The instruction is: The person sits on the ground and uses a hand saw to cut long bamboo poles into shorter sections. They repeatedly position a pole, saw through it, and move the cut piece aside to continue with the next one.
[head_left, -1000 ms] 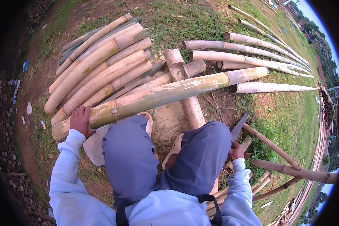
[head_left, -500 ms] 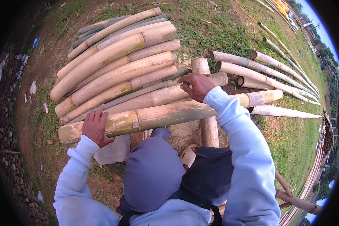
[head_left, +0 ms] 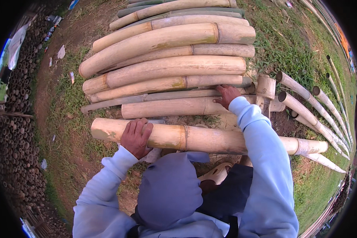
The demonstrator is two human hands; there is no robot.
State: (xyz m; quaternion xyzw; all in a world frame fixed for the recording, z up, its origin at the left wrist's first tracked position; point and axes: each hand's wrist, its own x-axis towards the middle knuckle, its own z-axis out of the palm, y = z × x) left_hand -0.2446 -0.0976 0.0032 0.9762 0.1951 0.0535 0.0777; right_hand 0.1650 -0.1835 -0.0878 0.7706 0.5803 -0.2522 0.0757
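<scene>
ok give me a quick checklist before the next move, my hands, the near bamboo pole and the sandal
1. Left hand on the near bamboo pole: ok, fingers curl over it near its left end.
2. Right hand free of tools: ok, none shows in it.
3. Right hand gripping the thin strip: cannot tell, it is over the strip but firm contact is unclear.
4. Full length of the pole in sight: not ok, the right sleeve crosses it.
5. Sandal clear of the pole: cannot tell, it shows just below, but the height between them is unclear.
</scene>
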